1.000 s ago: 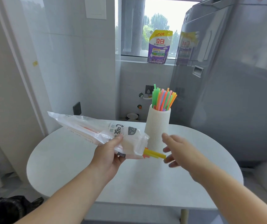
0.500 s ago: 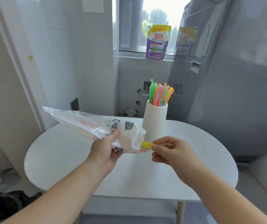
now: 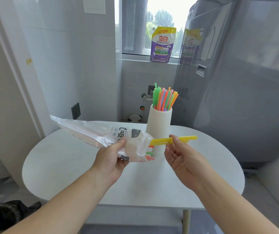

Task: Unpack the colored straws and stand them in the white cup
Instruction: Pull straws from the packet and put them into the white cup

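**Yellow Straws Held Partly Out of the Packet Beside a Well-Stocked Cup**

The clear plastic packet (image 3: 101, 134) is gripped near its open mouth by the left hand (image 3: 111, 156), with the thumb pressed on top and the remaining fingers curled beneath. It is held roughly level above the bench (image 3: 78, 166), its mouth turned toward the other hand, presumably so that the contents can be slid out sideways.

A few yellow straws (image 3: 185, 138) are pinched between the thumb and the fingers (image 3: 172, 137) of the right hand (image 3: 183, 157). The rest of that hand is left loosely spread, palm up. The straws lie horizontally just in front of the white cup (image 3: 159, 129), and their left ends are seen at the packet's mouth.

Green and orange straw ends (image 3: 149, 155) are also seen poking from the opening, so the packet is judged not yet empty. How many remain inside cannot be told through the crumpled film.

The ribbed cup is stood upright on the bench, and a bundle of standing straws (image 3: 165, 98) in green, orange, pink and blue is fanned out above its rim. The task is judged to be well advanced. To be stood in the cup, the pinched straws would have to be tipped upright.
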Demonstrator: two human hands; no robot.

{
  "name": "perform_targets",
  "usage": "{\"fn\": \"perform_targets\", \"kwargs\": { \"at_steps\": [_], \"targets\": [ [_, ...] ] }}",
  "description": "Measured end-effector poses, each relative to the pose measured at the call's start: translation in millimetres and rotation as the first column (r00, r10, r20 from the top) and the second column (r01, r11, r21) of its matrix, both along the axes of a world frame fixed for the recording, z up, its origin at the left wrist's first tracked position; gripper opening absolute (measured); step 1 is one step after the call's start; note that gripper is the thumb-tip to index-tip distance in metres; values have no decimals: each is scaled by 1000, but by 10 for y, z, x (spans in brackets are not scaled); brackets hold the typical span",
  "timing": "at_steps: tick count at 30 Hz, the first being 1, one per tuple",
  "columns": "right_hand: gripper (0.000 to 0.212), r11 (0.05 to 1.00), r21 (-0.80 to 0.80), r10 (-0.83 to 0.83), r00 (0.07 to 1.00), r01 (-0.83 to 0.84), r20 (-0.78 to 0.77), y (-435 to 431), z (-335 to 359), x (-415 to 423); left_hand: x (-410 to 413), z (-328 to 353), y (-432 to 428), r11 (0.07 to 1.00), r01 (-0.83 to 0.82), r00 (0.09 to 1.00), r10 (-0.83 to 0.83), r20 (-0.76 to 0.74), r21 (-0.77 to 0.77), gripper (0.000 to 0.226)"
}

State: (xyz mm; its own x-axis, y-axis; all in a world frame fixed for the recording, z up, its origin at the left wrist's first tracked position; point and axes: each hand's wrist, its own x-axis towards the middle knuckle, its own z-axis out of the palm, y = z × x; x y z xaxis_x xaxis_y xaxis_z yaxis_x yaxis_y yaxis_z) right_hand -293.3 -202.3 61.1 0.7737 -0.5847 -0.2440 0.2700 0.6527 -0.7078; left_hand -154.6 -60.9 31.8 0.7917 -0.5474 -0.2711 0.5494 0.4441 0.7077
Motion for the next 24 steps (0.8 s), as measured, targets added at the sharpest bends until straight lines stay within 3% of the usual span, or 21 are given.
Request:
{"fn": "perform_targets", "kwargs": {
  "at_steps": [8,15,24],
  "targets": [
    [26,928,-370,-97,991,55,-96,-54,69,72,1,6,15,1000,4,997,-5,-72,-25,33],
    [25,850,-487,-206,978,200,41,-371,624,-109,80,43,42,996,-78,992,75,-103,-29,21],
    [17,618,-713,-333,932,332,145,-561,1166,-348,90,-2,25,996,-85,990,81,-115,-31,23]
  ]
}}
